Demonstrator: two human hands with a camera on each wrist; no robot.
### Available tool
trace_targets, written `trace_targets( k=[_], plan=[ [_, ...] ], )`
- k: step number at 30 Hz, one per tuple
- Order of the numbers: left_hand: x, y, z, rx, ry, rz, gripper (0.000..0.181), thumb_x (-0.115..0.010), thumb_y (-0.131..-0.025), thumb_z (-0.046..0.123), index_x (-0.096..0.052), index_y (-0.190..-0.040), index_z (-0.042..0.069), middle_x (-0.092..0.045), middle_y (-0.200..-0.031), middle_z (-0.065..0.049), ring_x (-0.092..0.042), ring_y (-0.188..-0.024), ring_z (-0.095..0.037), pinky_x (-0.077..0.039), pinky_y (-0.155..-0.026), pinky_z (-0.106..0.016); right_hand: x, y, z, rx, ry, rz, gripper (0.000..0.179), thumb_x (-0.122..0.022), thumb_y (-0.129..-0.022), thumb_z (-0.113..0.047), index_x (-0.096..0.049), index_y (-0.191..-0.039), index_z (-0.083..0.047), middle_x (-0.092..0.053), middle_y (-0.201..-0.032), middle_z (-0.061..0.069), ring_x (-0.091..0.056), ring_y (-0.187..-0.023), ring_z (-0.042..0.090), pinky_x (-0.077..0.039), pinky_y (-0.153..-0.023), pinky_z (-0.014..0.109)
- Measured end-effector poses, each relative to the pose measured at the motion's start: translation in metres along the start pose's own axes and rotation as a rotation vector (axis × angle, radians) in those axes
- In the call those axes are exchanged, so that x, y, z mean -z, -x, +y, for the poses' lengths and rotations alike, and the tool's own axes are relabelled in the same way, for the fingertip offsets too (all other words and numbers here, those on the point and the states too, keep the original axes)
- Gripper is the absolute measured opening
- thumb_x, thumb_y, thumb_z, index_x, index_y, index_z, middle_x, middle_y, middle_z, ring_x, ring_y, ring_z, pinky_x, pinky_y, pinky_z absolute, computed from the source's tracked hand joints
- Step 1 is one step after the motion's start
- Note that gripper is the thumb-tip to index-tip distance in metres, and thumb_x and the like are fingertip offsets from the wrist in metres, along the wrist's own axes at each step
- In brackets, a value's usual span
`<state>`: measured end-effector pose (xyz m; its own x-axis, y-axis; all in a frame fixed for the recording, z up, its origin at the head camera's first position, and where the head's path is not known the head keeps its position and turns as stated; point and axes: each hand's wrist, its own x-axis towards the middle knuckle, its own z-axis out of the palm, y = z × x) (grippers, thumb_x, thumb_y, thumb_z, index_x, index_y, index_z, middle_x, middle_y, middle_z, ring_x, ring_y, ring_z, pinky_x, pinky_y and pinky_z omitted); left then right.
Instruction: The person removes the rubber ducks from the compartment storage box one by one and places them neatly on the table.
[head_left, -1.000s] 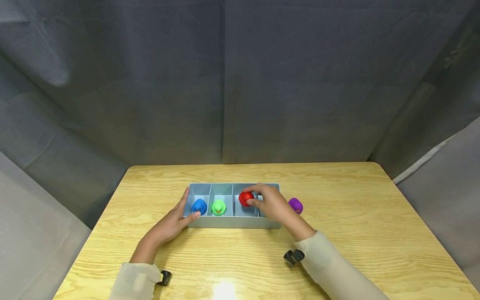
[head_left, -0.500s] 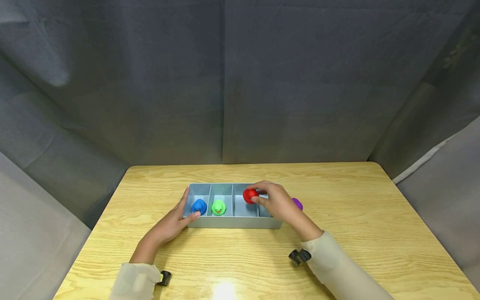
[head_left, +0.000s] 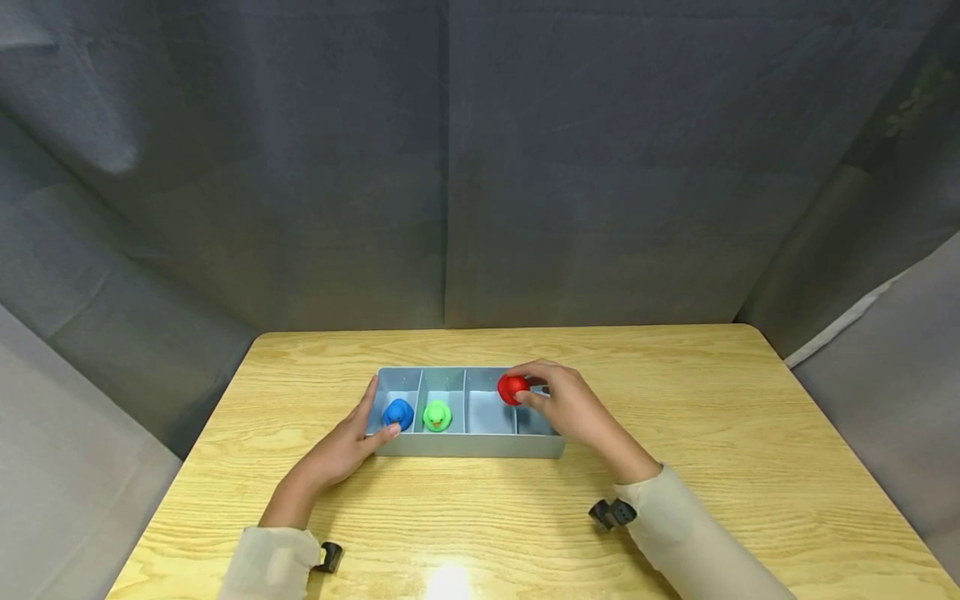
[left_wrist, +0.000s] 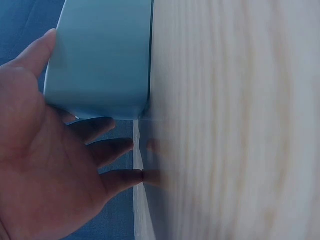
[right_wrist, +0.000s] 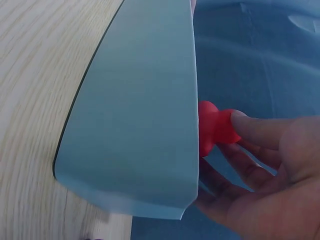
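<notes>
A long grey-blue divided box (head_left: 468, 446) stands on the table, with a blue toy duck (head_left: 398, 413) in its leftmost compartment and a green toy duck (head_left: 437, 416) in the one beside it. My left hand (head_left: 341, 446) rests against the box's left end, thumb over the front rim and fingers fairly straight along the end. My right hand (head_left: 566, 404) pinches a red toy duck (head_left: 512, 389) between thumb and fingers. That duck is raised near the divider between the third and rightmost compartments. In the right wrist view the box wall hides part of the red duck (right_wrist: 220, 127).
Wood-grain table (head_left: 712, 417) surrounds the box. A dark grey curtain (head_left: 450, 208) hangs behind the table's back edge, and lighter cloth hangs at both sides. A small black device (head_left: 611, 514) is on the right sleeve, another (head_left: 328, 557) on the left.
My right hand has moved right with the red duck, from over the third compartment toward the rightmost one. The purple duck right of the box has become hidden behind it. My left hand stays put.
</notes>
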<state>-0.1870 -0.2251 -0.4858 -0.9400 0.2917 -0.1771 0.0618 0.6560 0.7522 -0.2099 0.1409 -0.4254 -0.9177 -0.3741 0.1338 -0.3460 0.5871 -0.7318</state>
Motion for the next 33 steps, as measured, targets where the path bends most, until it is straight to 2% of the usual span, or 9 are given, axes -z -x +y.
trace_targets(
  k=[6, 12, 17, 27, 33],
  plan=[
    [-0.001, 0.001, 0.001, -0.007, 0.004, -0.002, 0.094, -0.055, -0.106, 0.049, 0.017, -0.164, 0.032, 0.006, -0.173, -0.013, -0.008, -0.157, -0.043, -0.015, -0.122, -0.065, 0.006, 0.002, 0.007, -0.015, -0.02, 0.02, 0.038, -0.075, -0.093, -0.003, -0.071, -0.13, -0.009, -0.068, -0.128, 0.012, -0.068, -0.113, 0.033, -0.058, -0.095, 0.046],
    [-0.001, 0.001, 0.001, -0.01, 0.002, -0.002, 0.095, -0.055, -0.106, 0.048, 0.018, -0.164, 0.031, 0.006, -0.173, -0.013, -0.008, -0.157, -0.043, -0.015, -0.122, -0.065, 0.013, 0.006, 0.013, 0.005, -0.048, 0.044, 0.037, -0.074, -0.093, 0.0, -0.07, -0.129, -0.005, -0.068, -0.126, 0.013, -0.067, -0.113, 0.032, -0.056, -0.097, 0.05],
    [-0.001, 0.001, 0.001, -0.008, 0.0, -0.001, 0.095, -0.055, -0.106, 0.048, 0.018, -0.164, 0.032, 0.006, -0.173, -0.013, -0.008, -0.157, -0.043, -0.014, -0.122, -0.065, 0.02, 0.011, 0.016, -0.001, -0.051, 0.068, 0.037, -0.073, -0.094, 0.0, -0.069, -0.13, -0.004, -0.067, -0.127, 0.012, -0.066, -0.114, 0.031, -0.057, -0.097, 0.047],
    [0.0, 0.001, 0.002, -0.004, -0.005, -0.001, 0.095, -0.054, -0.105, 0.05, 0.017, -0.164, 0.031, 0.005, -0.173, -0.014, -0.008, -0.156, -0.043, -0.014, -0.122, -0.065, 0.031, 0.022, 0.029, -0.029, -0.046, 0.088, 0.035, -0.07, -0.098, -0.004, -0.067, -0.132, -0.004, -0.066, -0.128, 0.013, -0.064, -0.12, 0.036, -0.054, -0.099, 0.052],
    [0.0, 0.002, 0.001, -0.002, -0.007, -0.001, 0.095, -0.055, -0.105, 0.051, 0.018, -0.164, 0.031, 0.005, -0.173, -0.014, -0.008, -0.156, -0.043, -0.014, -0.122, -0.065, 0.038, 0.029, 0.038, -0.019, -0.059, 0.1, 0.034, -0.069, -0.098, -0.003, -0.067, -0.132, -0.003, -0.066, -0.127, 0.015, -0.064, -0.12, 0.038, -0.054, -0.098, 0.053]
  ],
)
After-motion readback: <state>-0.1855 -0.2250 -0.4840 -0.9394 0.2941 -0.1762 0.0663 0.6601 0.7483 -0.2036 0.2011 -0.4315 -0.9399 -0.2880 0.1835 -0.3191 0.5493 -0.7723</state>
